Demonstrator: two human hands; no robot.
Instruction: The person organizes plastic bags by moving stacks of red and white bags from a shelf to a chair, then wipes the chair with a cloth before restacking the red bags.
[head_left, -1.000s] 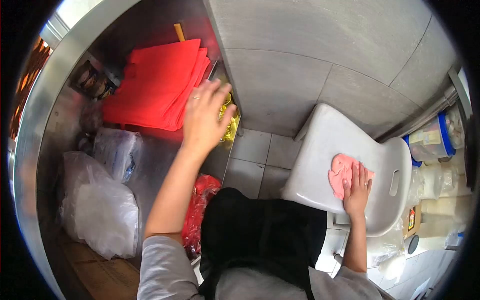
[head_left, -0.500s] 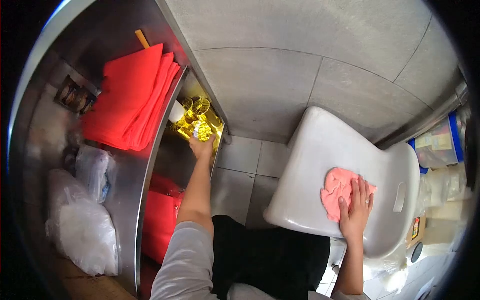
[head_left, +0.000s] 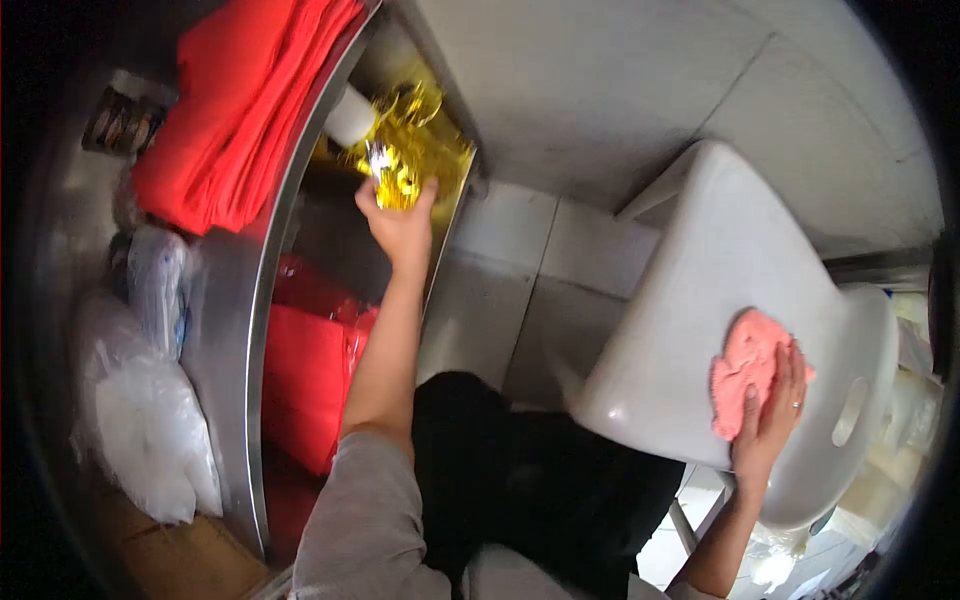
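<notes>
My left hand [head_left: 398, 220] reaches under the steel counter and grips a crinkled gold foil bundle [head_left: 415, 150] on the lower shelf, beside a white roll [head_left: 351, 116]. My right hand [head_left: 768, 418] lies flat on a pink cloth [head_left: 742, 368], pressing it onto the seat of a white plastic chair [head_left: 720, 290]. A stack of folded red cloths [head_left: 235, 100] lies on the counter top above the foil.
The steel counter [head_left: 232, 330] carries clear plastic bags [head_left: 140, 400] at left. Red packets [head_left: 305, 370] fill the shelf below its edge. Grey floor tiles [head_left: 520, 270] lie between counter and chair. A cardboard box [head_left: 190, 555] sits at the lower left.
My left hand went from the red cloths on the counter top down to the lower shelf and closed on the gold foil. My right hand stayed on the pink cloth as the view shifted.
</notes>
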